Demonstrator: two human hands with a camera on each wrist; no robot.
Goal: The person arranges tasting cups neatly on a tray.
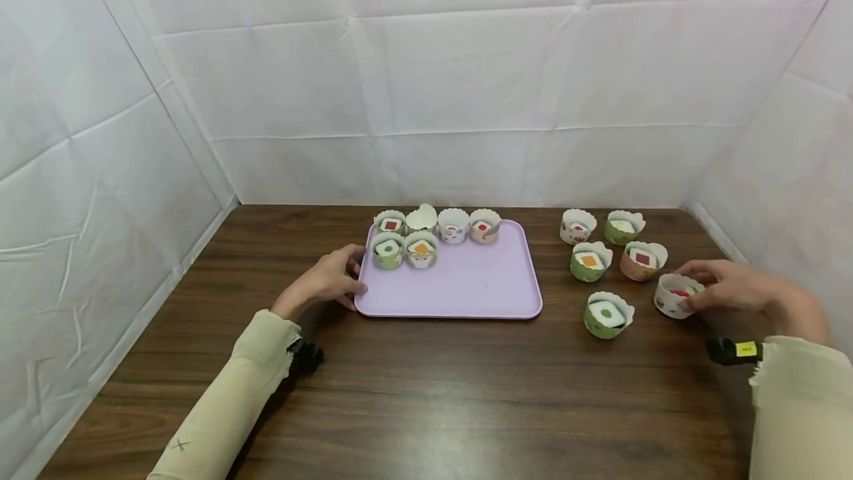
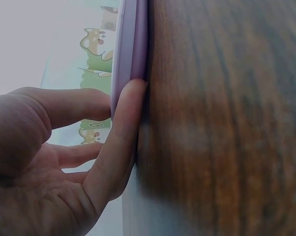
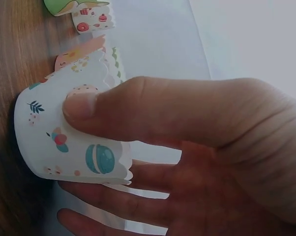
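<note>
Cup (image 1: 668,300), white w/ prints, is right of tray (image 1: 460,289); R hand (image 1: 736,286) pinches it, grip spread to cup width. L hand (image 1: 329,276) rests against tray's left edge. Prob. pick-up step; next likely needs lifting clear of nearby cups (image 1: 640,265).

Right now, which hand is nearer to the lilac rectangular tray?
Left. The left hand touches the left edge of the lilac rectangular tray; the right hand is well to its right, holding a white patterned paper cup.
</note>
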